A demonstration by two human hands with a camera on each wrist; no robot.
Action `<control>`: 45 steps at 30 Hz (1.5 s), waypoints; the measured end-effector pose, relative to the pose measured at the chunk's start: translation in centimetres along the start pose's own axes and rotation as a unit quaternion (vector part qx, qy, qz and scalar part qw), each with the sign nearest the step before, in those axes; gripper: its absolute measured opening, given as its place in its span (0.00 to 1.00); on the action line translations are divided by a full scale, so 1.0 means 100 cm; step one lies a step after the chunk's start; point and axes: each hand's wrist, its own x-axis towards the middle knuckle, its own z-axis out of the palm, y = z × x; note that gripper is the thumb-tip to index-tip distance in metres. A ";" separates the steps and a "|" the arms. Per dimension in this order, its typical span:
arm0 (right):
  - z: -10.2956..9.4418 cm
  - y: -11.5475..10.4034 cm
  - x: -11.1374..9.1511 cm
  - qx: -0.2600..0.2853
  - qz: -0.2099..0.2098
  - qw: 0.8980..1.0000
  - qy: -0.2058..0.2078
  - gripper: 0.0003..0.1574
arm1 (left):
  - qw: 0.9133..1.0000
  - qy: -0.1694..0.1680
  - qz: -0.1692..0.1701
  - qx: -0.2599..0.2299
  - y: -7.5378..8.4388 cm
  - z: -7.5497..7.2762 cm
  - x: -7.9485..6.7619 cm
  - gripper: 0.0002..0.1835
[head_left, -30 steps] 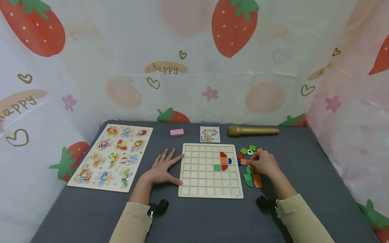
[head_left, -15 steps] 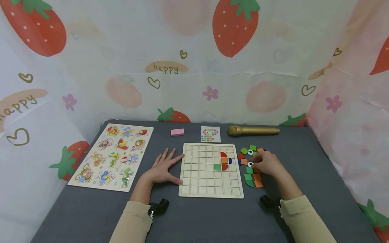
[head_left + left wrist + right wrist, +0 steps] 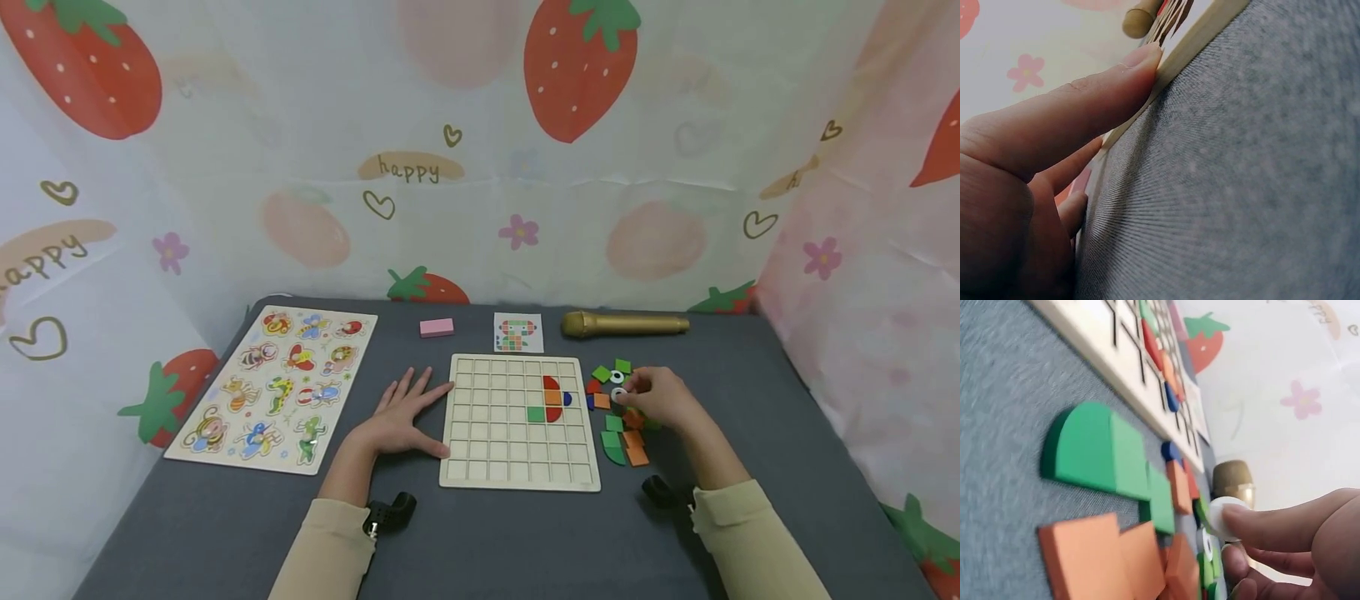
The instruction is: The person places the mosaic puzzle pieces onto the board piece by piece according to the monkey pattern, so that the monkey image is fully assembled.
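Observation:
The wooden grid board (image 3: 487, 431) lies on the dark cloth. In its right part sit two red half-round pieces (image 3: 551, 382), an orange square (image 3: 552, 397), a green square (image 3: 536, 414) and a blue half-round (image 3: 567, 399). My left hand (image 3: 397, 421) is spread flat, thumb and forefinger touching the board's left edge; the left wrist view shows the thumb against its wooden side (image 3: 1191, 50). Over the loose pieces at the right, my right hand (image 3: 660, 396) pinches a white round piece (image 3: 1217, 515) between thumb and fingers. Its palm hides some pieces.
Loose green squares (image 3: 612, 423), orange squares (image 3: 636, 454) and a green quarter-round (image 3: 613, 454) lie right of the board. Behind it are a pattern card (image 3: 518, 332), a pink block (image 3: 437, 327) and a gold microphone (image 3: 626, 324). An insect puzzle board (image 3: 273, 387) lies left.
My right hand has shifted slightly right and back among the loose pieces and now lifts a white round piece. The left hand stays at the board's edge.

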 end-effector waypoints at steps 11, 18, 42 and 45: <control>0.015 -0.027 -0.002 0.019 -0.051 0.997 0.052 0.18 | 1.000 -0.001 0.000 -0.001 0.001 -0.001 -0.001 0.60; 0.032 -0.038 0.006 0.040 -0.083 0.995 0.039 0.16 | 1.000 -0.002 -0.001 0.001 0.000 0.001 0.000 0.60; 0.079 -0.073 0.025 0.012 -0.105 0.994 0.039 0.07 | 1.000 -0.001 -0.001 -0.003 0.002 -0.001 -0.001 0.59; 0.080 -0.075 0.024 -0.005 -0.102 0.994 0.038 0.07 | 1.000 0.000 -0.004 -0.004 0.002 0.000 -0.001 0.59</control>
